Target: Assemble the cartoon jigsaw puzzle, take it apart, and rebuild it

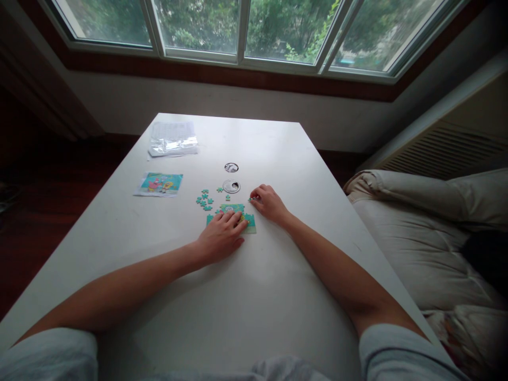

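Observation:
A partly assembled small jigsaw puzzle (249,221) in teal and yellow lies in the middle of the white table (254,286). My left hand (222,235) lies flat on it, fingers stretched over its top. My right hand (268,202) rests just right of the puzzle, its fingertips pinched on a small teal puzzle piece (251,199). Several loose teal pieces (205,201) are scattered just left of and behind the puzzle.
A colourful reference picture (159,183) lies at left. A clear plastic bag (173,139) on a sheet sits farther back. Two small round lids or tins (231,186) stand behind the puzzle. A cushioned seat (428,238) is at right, windows behind.

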`<state>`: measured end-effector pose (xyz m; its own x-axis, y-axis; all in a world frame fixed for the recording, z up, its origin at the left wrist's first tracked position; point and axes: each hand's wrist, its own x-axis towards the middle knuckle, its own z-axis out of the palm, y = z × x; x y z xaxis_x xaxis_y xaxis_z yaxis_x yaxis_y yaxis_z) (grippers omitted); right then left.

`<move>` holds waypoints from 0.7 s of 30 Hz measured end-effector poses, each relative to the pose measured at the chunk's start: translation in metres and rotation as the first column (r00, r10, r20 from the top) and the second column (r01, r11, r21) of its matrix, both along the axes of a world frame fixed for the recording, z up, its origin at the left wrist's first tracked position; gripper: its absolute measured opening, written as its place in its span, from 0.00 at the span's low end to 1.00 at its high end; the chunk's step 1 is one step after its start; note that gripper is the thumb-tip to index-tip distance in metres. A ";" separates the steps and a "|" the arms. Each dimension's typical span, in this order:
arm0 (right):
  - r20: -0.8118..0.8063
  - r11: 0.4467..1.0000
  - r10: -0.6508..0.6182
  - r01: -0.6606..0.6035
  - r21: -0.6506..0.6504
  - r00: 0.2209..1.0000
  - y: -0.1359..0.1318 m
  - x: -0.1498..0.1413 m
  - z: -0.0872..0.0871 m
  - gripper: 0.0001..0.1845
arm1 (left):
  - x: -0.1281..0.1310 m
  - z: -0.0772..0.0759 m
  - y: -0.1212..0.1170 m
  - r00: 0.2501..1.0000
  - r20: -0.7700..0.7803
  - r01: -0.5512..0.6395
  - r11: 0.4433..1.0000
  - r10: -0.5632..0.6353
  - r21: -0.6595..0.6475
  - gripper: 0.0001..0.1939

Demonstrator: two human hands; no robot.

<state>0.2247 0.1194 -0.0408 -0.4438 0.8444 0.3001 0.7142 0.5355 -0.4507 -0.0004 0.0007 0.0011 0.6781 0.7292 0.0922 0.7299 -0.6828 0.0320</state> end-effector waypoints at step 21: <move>-0.339 0.977 -0.067 -0.007 -0.212 0.938 0.004 0.004 0.002 0.13 | 0.005 0.002 -0.006 0.989 0.072 0.135 0.990 -0.133 -0.033 0.21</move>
